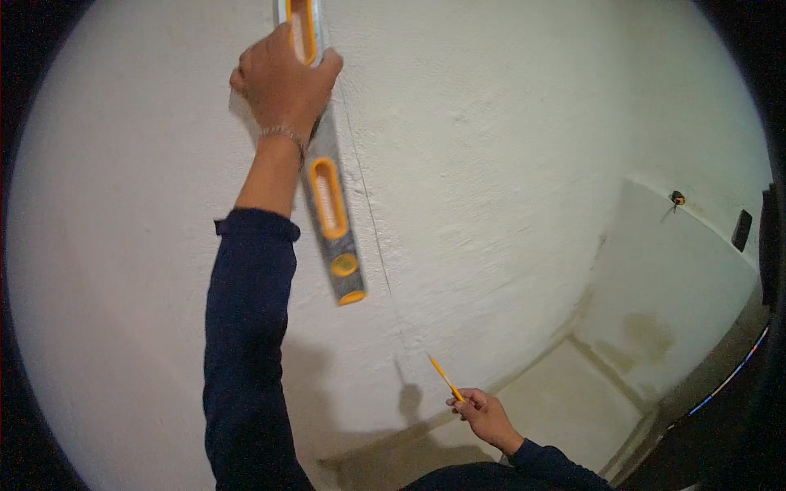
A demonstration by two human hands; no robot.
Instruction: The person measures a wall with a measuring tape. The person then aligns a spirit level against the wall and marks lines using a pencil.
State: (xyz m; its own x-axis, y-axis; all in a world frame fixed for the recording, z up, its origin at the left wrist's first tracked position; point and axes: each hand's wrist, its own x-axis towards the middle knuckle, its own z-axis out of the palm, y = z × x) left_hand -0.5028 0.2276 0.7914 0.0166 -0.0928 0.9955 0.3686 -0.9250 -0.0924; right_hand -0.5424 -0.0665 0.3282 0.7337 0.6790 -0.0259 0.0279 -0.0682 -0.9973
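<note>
My left hand grips a grey spirit level with yellow-rimmed slots and a yellow end cap, holding it near-upright against or close to a white plastered wall. The level's top runs out of view. A thin dark line runs down the wall just right of the level. Lower right, my right hand holds a yellow pencil between thumb and fingers, its tip pointing up and left, near the lower end of that line. Whether the tip touches the wall cannot be told.
On the right, a low partition wall bears a small black and orange item and a dark block on its ledge. The pale floor meets the walls at the lower right. Shadows fall on the wall's lower part.
</note>
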